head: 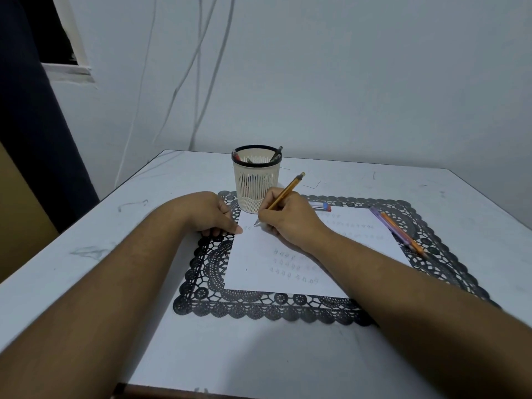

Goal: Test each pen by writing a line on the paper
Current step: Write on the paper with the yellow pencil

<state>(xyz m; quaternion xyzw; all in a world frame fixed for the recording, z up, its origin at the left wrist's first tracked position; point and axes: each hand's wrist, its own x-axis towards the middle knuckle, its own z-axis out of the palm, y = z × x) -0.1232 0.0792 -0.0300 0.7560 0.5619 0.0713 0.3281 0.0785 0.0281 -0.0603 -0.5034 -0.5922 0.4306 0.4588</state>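
Note:
My right hand [290, 221] grips a yellow-orange pen [288, 190], its tip touching the white paper [259, 269] near the top left corner. Faint rows of marks cover parts of the sheet. My left hand [211, 214] rests at the paper's left top edge, fingers curled under and the thumb pressing the sheet's corner. A cream slotted pen cup [256, 180] with a black rim stands just behind the paper and holds several pens. A purple pen [388, 226] and an orange pen [403, 233] lie side by side on the paper's right edge.
The paper lies on a black lace placemat [259, 309] on a white table [86, 269]. A small eraser with a blue sleeve [321, 206] lies behind the paper. The wall with hanging cables is close behind the table.

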